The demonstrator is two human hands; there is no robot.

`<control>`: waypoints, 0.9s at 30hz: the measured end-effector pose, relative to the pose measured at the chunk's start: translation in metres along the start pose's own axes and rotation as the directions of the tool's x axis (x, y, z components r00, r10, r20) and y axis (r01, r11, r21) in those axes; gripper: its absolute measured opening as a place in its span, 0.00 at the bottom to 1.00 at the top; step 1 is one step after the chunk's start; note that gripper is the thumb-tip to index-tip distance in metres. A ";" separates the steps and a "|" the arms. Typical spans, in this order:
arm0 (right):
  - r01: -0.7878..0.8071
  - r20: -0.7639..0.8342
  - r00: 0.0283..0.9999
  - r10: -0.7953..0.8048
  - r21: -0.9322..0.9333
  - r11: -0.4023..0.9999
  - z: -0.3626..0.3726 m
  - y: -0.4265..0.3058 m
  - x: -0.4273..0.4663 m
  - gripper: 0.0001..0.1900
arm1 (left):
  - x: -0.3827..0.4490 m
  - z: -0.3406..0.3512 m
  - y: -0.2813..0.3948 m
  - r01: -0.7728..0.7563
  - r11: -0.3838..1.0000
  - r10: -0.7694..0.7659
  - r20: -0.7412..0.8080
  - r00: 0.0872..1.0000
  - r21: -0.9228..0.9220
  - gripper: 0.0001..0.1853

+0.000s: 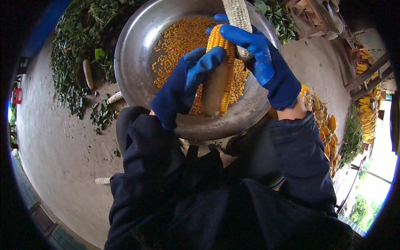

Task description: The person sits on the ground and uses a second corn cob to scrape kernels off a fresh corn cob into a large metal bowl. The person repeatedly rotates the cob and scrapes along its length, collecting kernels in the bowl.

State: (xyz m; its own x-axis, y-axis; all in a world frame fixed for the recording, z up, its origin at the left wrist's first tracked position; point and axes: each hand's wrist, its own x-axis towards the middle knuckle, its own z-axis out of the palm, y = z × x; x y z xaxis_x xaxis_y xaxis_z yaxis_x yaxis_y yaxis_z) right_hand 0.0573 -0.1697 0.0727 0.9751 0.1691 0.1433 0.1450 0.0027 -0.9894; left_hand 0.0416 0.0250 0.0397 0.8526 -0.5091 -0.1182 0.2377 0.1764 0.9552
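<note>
My left hand [195, 75], in a blue coated glove, grips an ear of yellow corn [216, 38] above a wide metal basin [134, 62]. Rows of kernels remain at the ear's top and down its right side. A smooth tan face runs along its lower part; whether that is stripped cob or something else, I cannot tell. In my right hand [259, 54], gloved alike, is a pale bare corncob [238, 15], tilted, its lower end near the palm. The right index finger reaches to the ear's top. Loose corn kernels [178, 40] cover the basin's bottom.
Leafy green stems [84, 40] are heaped left of the basin. Bare cobs [88, 74] lie there and on the concrete floor [62, 150]. At my right are husked ears of corn [328, 134] in a pile. A wooden frame [307, 18] stands at the upper right.
</note>
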 end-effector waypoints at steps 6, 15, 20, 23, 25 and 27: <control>-0.043 -0.072 0.997 0.042 -0.015 0.999 0.003 0.005 0.006 0.31 | 0.018 -0.001 -0.028 0.072 0.965 -0.078 -0.015 0.997 -0.251 0.32; 0.203 0.086 0.979 -0.184 -0.386 0.900 -0.012 0.001 -0.011 0.20 | 0.009 0.006 -0.008 0.073 0.991 -0.071 0.020 0.997 -0.113 0.29; -0.121 -0.238 0.965 0.108 -0.038 0.992 0.004 0.024 0.014 0.35 | 0.004 0.012 0.008 0.143 0.983 -0.141 0.023 0.990 -0.118 0.27; -0.041 -0.257 0.966 -0.004 -0.167 0.985 0.013 0.020 0.021 0.32 | 0.017 0.010 -0.016 -0.056 0.995 0.055 -0.011 0.998 -0.079 0.31; -0.159 -0.306 0.939 0.158 0.022 0.987 0.034 -0.030 -0.009 0.26 | 0.019 0.004 -0.024 -0.070 0.995 0.068 -0.034 0.997 -0.065 0.31; -0.171 -0.292 0.940 0.175 0.038 0.985 0.037 -0.037 -0.016 0.21 | 0.012 0.002 -0.019 -0.057 0.998 0.056 -0.020 0.998 -0.037 0.31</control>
State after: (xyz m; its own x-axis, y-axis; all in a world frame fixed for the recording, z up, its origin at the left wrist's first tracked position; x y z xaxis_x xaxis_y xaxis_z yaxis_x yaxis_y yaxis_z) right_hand 0.0302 -0.1360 0.1062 0.9912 -0.1288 -0.0316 -0.0303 0.0117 -0.9995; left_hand 0.0460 0.0136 0.0206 0.8736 -0.4817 -0.0695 0.2056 0.2359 0.9498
